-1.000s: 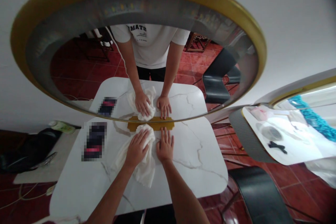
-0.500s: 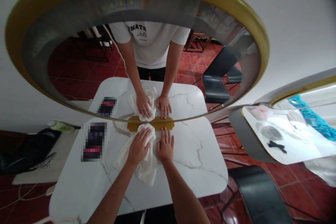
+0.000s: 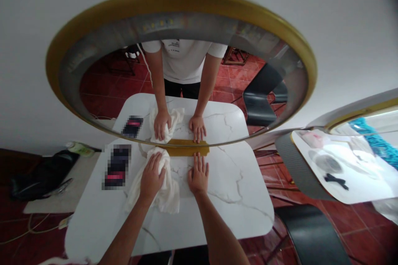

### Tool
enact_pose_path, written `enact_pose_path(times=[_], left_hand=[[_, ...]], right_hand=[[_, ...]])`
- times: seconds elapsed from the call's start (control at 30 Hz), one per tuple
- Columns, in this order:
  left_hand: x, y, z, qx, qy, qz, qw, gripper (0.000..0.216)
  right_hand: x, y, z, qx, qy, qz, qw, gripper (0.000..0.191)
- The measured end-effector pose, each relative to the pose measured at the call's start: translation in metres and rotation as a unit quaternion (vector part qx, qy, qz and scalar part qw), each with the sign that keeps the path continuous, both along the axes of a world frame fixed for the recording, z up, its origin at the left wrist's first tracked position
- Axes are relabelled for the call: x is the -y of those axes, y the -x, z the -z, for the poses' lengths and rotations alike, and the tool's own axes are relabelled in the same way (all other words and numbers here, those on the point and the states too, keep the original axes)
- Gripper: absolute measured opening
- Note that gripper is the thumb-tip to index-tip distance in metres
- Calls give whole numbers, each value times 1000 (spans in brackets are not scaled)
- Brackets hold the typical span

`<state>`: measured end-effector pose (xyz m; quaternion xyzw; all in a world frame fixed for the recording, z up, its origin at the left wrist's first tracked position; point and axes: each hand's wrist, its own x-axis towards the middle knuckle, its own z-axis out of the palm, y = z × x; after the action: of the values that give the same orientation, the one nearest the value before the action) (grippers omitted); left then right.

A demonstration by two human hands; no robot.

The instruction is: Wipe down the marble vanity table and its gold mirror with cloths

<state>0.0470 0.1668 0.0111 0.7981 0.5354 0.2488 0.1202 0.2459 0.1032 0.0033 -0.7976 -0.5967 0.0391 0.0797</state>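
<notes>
My left hand (image 3: pixel 151 178) is pressed onto a bunched white cloth (image 3: pixel 169 194), its fingers curved over the folds. The cloth spreads out beneath and to the right of that hand, lying on a white marbled table (image 3: pixel 230 211). Its upper part touches the left end of a gold base plate (image 3: pixel 186 150) at the wall. Palm down, my right hand (image 3: pixel 199 176) lies flat with fingers apart, the fingertips at the near edge of the plate's right end. A gold-rimmed oval mirror (image 3: pixel 183 2) above reflects both hands and the cloth.
A blurred dark phone-like object (image 3: pixel 117 166) lies on the table's left side. Right of the table stands a black chair (image 3: pixel 314 232); beyond it is a second white table (image 3: pixel 345 190) with a dark bow-shaped item (image 3: pixel 336 180). A black bag (image 3: pixel 45 176) lies at left.
My left hand has slid left with the cloth, uncovering more of the gold plate. My right hand stays flat on the table. The camera view has tilted, showing more wall above the mirror.
</notes>
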Motion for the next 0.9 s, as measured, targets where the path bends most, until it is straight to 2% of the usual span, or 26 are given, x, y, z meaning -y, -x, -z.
enact_pose_path(times=[0.2, 0.37, 0.5, 0.57, 0.63, 0.7, 0.77, 0.83, 0.9], left_hand=[[17, 7, -11, -32, 26, -40, 998, 57], [37, 14, -18, -126, 66, -102, 985, 50], [43, 17, -24, -179, 181, -174, 951, 58], [44, 20, -27, -172, 263, -186, 931, 60], [50, 24, -32, -165, 304, -175, 922, 57], [60, 29, -37, -165, 284, -159, 931, 53], [74, 33, -42, -165, 205, -127, 956, 51], [87, 36, -43, -154, 110, -53, 981, 51], [99, 39, -39, -137, 33, 41, 989, 53]], right_hand=[[2, 0, -1, -7, -7, -3, 1000, 68], [6, -1, 0, -18, -14, -18, 1000, 70], [6, -6, 6, -47, -16, -26, 998, 70], [6, -9, 4, -69, -12, -22, 997, 65], [7, -10, -5, -84, -13, -26, 996, 61], [12, -6, -22, -83, -24, -54, 995, 62], [23, 3, -42, -74, -31, -125, 989, 69], [38, 15, -60, -71, -13, -230, 970, 78], [56, 26, -72, -77, 20, -303, 950, 83]])
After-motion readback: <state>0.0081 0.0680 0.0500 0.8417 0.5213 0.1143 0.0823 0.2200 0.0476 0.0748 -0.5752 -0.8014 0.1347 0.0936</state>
